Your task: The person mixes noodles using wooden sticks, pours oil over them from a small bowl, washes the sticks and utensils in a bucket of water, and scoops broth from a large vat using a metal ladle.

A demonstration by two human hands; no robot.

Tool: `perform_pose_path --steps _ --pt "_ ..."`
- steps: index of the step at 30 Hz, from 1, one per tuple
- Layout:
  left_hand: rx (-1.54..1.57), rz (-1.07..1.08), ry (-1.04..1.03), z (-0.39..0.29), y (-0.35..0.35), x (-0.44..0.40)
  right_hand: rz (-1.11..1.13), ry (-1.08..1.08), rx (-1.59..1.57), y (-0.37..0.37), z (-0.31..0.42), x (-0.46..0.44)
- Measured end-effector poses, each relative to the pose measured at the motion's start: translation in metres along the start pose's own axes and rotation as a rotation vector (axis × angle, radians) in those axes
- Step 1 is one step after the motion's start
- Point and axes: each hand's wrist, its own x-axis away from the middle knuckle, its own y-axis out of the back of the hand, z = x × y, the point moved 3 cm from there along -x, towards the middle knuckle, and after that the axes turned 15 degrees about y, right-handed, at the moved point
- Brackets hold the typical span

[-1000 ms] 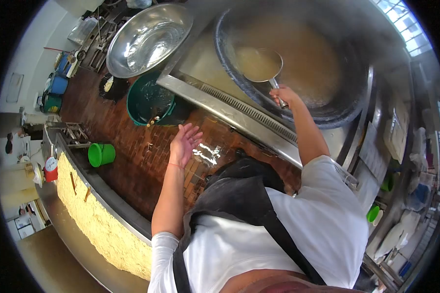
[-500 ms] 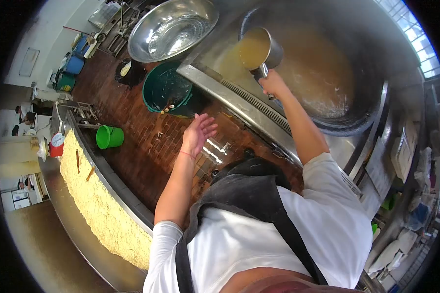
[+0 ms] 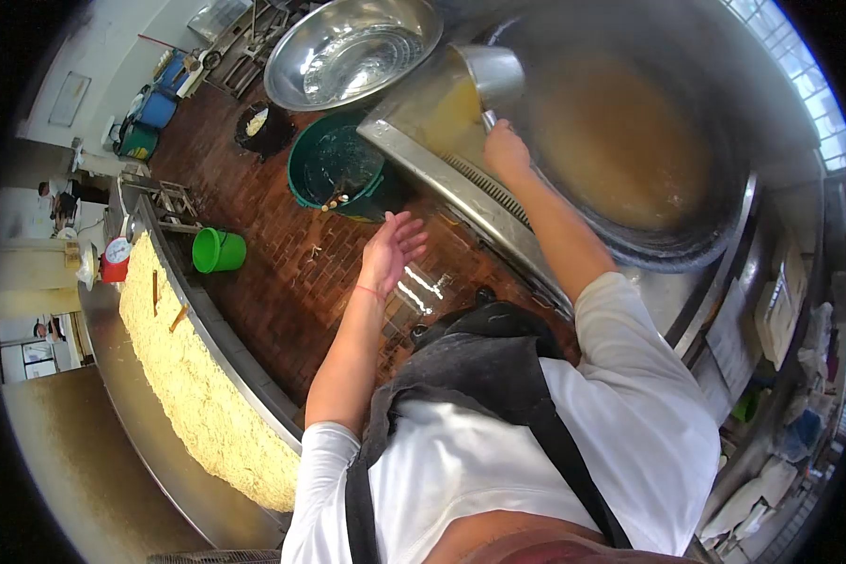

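Note:
My right hand [image 3: 508,152] is closed around the handle of a metal dipper [image 3: 496,75] above the rim of a large round vat [image 3: 672,258]. The dipper is tipped on its side toward the left. Yellowish liquid [image 3: 453,117] spreads below its mouth over the steel surface beside the vat. Cloudy brownish liquid [image 3: 625,141] lies inside the vat, partly veiled by steam. My left hand [image 3: 393,252] hangs in the air over the brick floor, fingers apart and holding nothing.
A wide steel bowl [image 3: 352,56] and a dark green tub [image 3: 334,160] stand left of the vat. A bright green bucket [image 3: 219,250] is on the floor. Along the left runs a steel trough [image 3: 254,399] with pale yellow crumbly material [image 3: 193,395] and a red scale [image 3: 116,258].
My right hand has tipped the dipper farther over, and its liquid has run out onto the steel surface. The left hand stays open. The whole view has shifted slightly.

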Motion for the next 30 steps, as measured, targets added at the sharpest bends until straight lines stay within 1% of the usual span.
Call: perform_pose_path --steps 3,6,9,11,13,16,18,20,21,24,27,29,30 --pt "-0.009 -0.005 0.012 0.001 -0.003 -0.001 0.046 0.08 0.041 -0.009 0.002 -0.006" --pt "-0.003 0.016 0.025 0.005 0.001 -0.006 -0.051 0.111 0.096 -0.004 -0.005 -0.004" --pt "0.011 0.018 0.041 0.008 0.005 -0.007 -0.12 0.085 0.094 0.018 -0.032 0.008" --pt "0.009 0.01 0.049 0.008 0.006 -0.006 -0.106 -0.034 0.089 0.043 -0.06 0.026" --pt "-0.001 0.0 0.053 0.007 0.008 -0.006 -0.108 -0.169 0.112 0.061 -0.106 0.042" --pt "0.012 -0.021 0.071 0.008 0.014 -0.008 -0.116 -0.367 0.23 0.081 -0.199 0.076" --pt "0.013 -0.029 0.077 0.008 0.013 -0.01 -0.151 -0.517 0.252 0.087 -0.265 0.1" --pt "0.008 -0.033 0.083 0.007 0.011 -0.015 -0.108 -0.593 0.307 0.082 -0.335 0.123" --pt "0.007 -0.04 0.083 0.007 0.008 -0.016 -0.084 -0.627 0.331 0.084 -0.346 0.131" --pt "0.008 -0.011 0.092 0.008 0.003 -0.023 -0.04 -0.709 0.239 0.081 -0.36 0.149" --pt "0.002 0.005 0.1 0.01 -0.002 -0.028 0.062 -0.515 0.228 0.049 -0.358 0.143" --pt "0.001 0.005 0.1 0.01 -0.005 -0.029 -0.158 -0.657 0.175 -0.03 -0.421 0.113" --pt "0.003 0.002 0.102 0.011 -0.005 -0.028 0.196 -0.418 0.284 -0.036 -0.417 0.092"
